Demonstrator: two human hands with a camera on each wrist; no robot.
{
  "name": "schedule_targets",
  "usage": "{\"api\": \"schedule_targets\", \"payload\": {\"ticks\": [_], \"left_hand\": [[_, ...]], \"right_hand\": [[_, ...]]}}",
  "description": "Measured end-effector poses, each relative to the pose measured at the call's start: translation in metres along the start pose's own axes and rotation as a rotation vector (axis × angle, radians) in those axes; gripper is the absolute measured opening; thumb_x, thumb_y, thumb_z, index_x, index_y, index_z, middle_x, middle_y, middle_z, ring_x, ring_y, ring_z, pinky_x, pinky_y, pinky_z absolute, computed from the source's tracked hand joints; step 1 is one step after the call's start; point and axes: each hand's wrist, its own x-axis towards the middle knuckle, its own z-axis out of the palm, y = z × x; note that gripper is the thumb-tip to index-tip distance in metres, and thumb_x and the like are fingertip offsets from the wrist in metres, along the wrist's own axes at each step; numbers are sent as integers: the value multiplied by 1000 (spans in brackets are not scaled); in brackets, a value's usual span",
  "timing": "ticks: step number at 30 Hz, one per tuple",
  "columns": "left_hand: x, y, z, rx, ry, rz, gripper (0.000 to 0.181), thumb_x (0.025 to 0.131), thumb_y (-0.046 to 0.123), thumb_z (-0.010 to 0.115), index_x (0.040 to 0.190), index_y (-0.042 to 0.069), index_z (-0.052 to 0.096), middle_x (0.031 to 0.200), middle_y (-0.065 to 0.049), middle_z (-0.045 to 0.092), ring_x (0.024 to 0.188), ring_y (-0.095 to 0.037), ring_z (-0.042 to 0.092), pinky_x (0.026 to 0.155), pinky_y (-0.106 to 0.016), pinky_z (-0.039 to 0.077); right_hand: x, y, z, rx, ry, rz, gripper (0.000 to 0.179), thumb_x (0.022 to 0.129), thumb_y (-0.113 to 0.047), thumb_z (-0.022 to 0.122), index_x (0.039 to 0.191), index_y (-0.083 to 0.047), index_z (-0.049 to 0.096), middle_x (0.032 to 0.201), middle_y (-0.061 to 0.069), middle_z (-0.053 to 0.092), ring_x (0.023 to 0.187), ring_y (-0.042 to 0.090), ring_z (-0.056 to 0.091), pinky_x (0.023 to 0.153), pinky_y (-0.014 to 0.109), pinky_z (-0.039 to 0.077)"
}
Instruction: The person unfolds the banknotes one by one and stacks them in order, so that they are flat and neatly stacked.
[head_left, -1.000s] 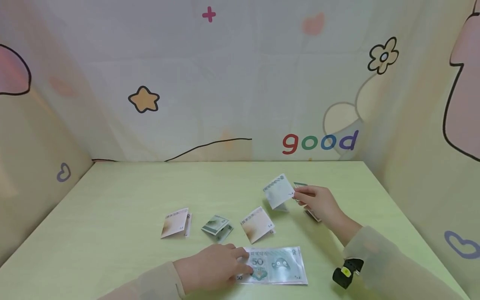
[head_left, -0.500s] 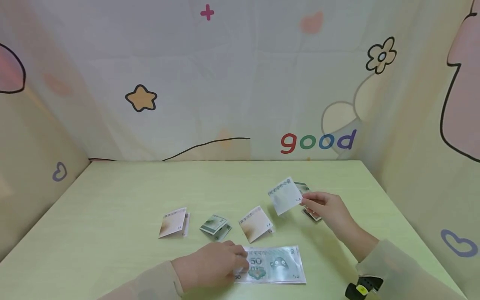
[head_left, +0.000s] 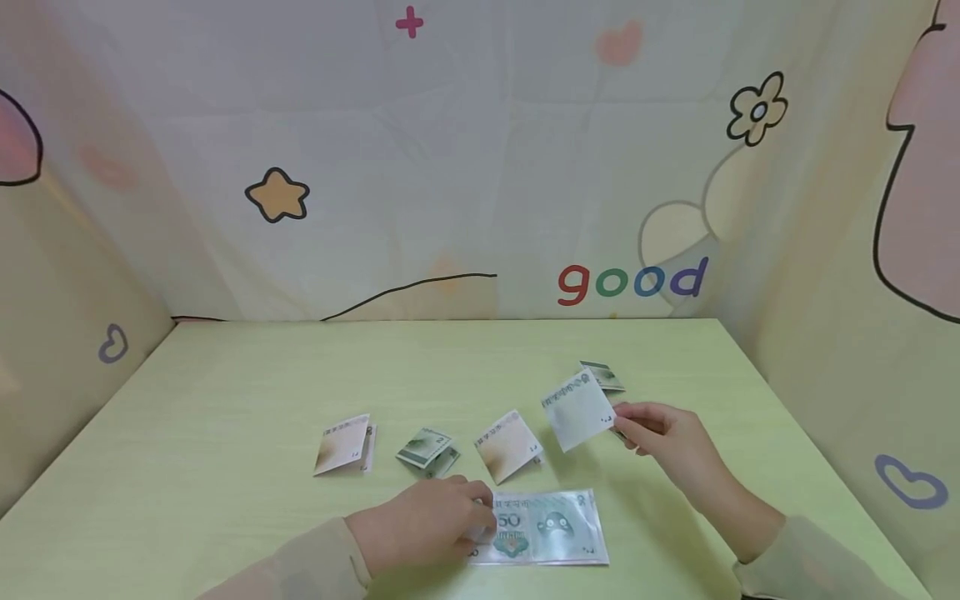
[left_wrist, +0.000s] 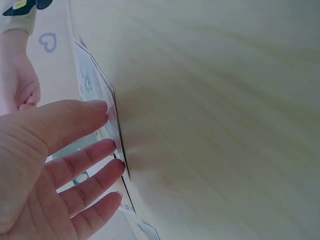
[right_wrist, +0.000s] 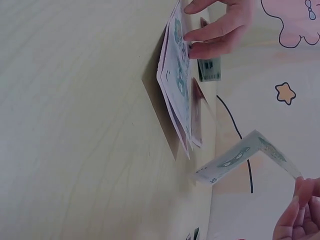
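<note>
My right hand (head_left: pixel 671 437) pinches a pale folded banknote (head_left: pixel 577 410) by its right corner, holding it above the table. The right wrist view shows that banknote (right_wrist: pixel 227 159) bent in a wide V, with printed cartoon eyes on one half. My left hand (head_left: pixel 427 525) rests at the left end of a small flat stack of banknotes (head_left: pixel 558 529), whose top one is blue-green and marked 50. In the left wrist view, thumb and fairly straight fingers (left_wrist: pixel 95 180) touch the stack, its edges slightly apart.
Behind the stack, folded banknotes stand in a row: a pinkish one (head_left: pixel 342 447), a green one (head_left: pixel 424 448) and another pinkish one (head_left: pixel 506 447). A green folded banknote (head_left: pixel 607 377) lies farther back. A printed cloth (head_left: pixel 375 167) encloses the table (head_left: pixel 225 392).
My right hand has drawn the folded banknote toward me and slightly right, uncovering more of the green one behind. The left hand stays on the stack.
</note>
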Motion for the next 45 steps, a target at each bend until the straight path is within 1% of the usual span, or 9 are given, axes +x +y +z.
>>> {"api": "schedule_targets", "payload": {"ticks": [7,15,21,25,30,32,35,39,45], "left_hand": [[1,1,0,-13,-6,-20,21,80,24,74,101,24,70,109,5,61,90,-8,56,74,-19,45],[4,0,1,18,-8,-13,19,80,26,74,98,24,71,105,6,61,89,-7,55,73,-18,45],[7,3,0,-42,76,-30,16,82,23,72,98,21,70,105,7,59,89,-5,55,72,-16,45],[10,9,-4,-312,152,-102,23,88,23,65,110,17,66,109,8,59,95,-4,56,78,-18,46],[13,18,-12,-832,248,-172,30,91,15,60,120,6,61,115,-5,63,97,-4,60,80,-21,47],[13,20,-14,-1016,267,-198,33,92,13,60,122,2,59,117,-10,63,98,-6,61,81,-21,48],[13,22,-16,-1184,260,-253,36,92,14,59,124,-1,57,117,-12,62,102,-11,61,83,-23,48],[11,24,-17,-1320,214,-311,38,94,16,56,127,-3,54,117,-12,63,105,-18,60,81,-30,51],[9,29,-17,-1456,206,-332,41,96,21,52,127,-6,52,116,-17,62,99,-24,63,79,-36,52]], "right_hand": [[-14,-1,0,-2,6,41,35,87,-23,67,111,3,63,96,10,68,76,17,59,67,23,51],[-26,-1,4,20,-3,-16,24,86,-13,67,105,3,65,91,11,68,71,14,59,65,24,51],[-31,2,9,6,3,-66,18,85,-8,67,99,3,66,86,13,67,68,12,58,63,24,51],[-34,3,13,-22,7,-75,17,86,-9,67,99,1,67,85,10,67,67,12,58,62,23,49],[-39,1,18,-46,-1,-86,16,86,-11,67,100,-3,67,87,7,67,67,13,59,62,24,49],[-41,-1,21,-53,-4,-92,13,86,-10,67,98,-5,67,88,6,67,68,16,60,62,24,49],[-45,-4,27,-91,-7,-131,9,85,-9,67,94,-9,68,85,2,66,69,16,61,62,24,50],[-50,-8,35,-146,-9,-293,10,84,-5,67,90,-13,67,80,-6,65,70,9,59,61,23,50],[-56,-10,51,-194,-47,-709,21,81,3,67,91,-14,63,91,-6,63,78,6,57,60,22,49]]}}
